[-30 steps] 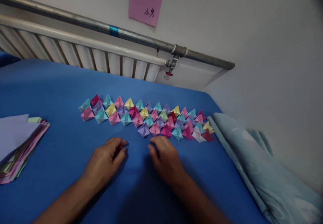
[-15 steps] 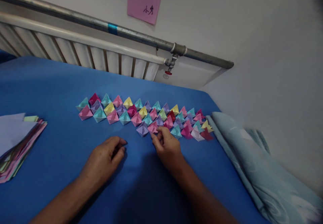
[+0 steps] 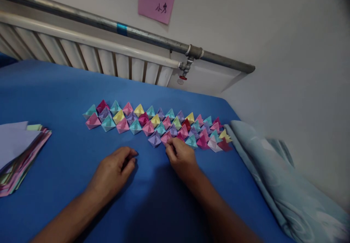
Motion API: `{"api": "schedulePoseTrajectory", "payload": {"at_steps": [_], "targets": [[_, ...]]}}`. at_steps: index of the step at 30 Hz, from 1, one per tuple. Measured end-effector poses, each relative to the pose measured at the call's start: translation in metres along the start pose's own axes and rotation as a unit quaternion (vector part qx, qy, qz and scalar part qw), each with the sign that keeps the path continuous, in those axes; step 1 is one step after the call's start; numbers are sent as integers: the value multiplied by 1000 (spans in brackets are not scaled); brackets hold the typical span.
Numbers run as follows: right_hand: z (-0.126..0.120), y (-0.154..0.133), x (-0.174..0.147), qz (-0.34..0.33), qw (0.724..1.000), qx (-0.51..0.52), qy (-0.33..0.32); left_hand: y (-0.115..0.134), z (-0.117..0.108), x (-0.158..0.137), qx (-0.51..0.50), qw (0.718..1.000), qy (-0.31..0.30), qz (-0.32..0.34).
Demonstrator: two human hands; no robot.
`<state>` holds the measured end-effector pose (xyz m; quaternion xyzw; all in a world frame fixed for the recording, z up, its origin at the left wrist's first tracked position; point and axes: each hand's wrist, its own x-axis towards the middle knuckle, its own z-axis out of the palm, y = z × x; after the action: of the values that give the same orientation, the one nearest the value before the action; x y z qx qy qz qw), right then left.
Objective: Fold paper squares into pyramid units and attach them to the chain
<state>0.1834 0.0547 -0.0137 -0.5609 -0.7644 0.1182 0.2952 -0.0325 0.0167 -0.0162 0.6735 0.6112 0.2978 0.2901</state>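
Rows of small folded paper boats [image 3: 135, 127] in pink, teal, purple, yellow and red lie across the blue surface [image 3: 68, 162]. My right hand [image 3: 182, 159] is at the front row, thumb and forefinger pinched at the near right edge of a pink paper boat [image 3: 166, 137]. Part of that boat and its neighbour is covered by my fingers. To its left stands a purple paper boat [image 3: 155, 139]. My left hand [image 3: 113, 168] rests on the blue surface in front of the rows, fingers loosely curled, thumb and forefinger apart, nothing between them.
A stack of coloured paper sheets [image 3: 19, 151] lies at the left. On the right is a folded light-blue blanket [image 3: 270, 177]. Behind the surface run a white radiator [image 3: 106, 62] and a metal pipe [image 3: 153, 37]. A pink note [image 3: 157, 0] hangs on the wall.
My right hand has shifted very slightly to the right at the pink paper boat, and its fingertips have drawn closer together. The left hand stays in place.
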Motion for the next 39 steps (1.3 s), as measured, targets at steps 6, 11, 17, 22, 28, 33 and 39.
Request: {"api": "schedulePoseTrajectory", "payload": {"at_steps": [6, 11, 17, 22, 28, 33, 39], "targets": [[-2, 0, -1, -6, 1000, -14, 0, 1, -1, 0, 0, 1000, -7, -3], [-2, 0, -1, -4, 1000, -18, 1, 1, 0, 1, -3, 1000, -2, -6], [-2, 1, 0, -8, 1000, -15, -9, 1, -1, 0, -6, 1000, -5, -3], [-2, 1, 0, -14, 1000, -11, -14, 2, -1, 1, -3, 1000, 0, 0], [-1, 1, 1, -13, 1000, -7, -16, 1, 0, 1, -6, 1000, -2, -2], [-2, 2, -1, 4, 1000, 0, 12, 1, -1, 0, -4, 1000, -4, -7], [-4, -26, -34, -149, 987, -6, -64, -7, 2, 0, -11, 1000, 4, 2]]}}
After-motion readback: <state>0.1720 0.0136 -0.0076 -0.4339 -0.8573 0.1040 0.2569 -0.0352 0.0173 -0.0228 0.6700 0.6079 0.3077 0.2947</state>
